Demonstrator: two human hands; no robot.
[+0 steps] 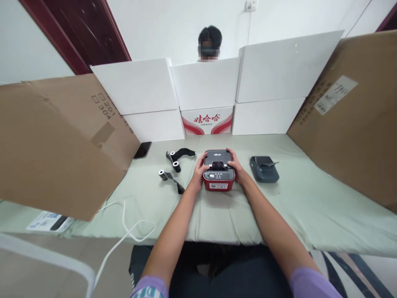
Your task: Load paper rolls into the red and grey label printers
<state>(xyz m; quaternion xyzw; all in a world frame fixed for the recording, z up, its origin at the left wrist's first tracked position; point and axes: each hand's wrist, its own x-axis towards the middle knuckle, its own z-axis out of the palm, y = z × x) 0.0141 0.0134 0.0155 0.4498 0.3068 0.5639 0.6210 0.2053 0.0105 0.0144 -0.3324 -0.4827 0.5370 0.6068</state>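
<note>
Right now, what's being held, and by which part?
The red-and-black printer, by its opposite sides: left hand on one, right hand on the other, thumbs on top.

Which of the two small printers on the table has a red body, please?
The red printer is between the left hand and right hand; the other printer, farther right, is dark all over.

Rolls point(176, 167) crowd the left; a dark device point(264, 169) blocks the right.
</note>
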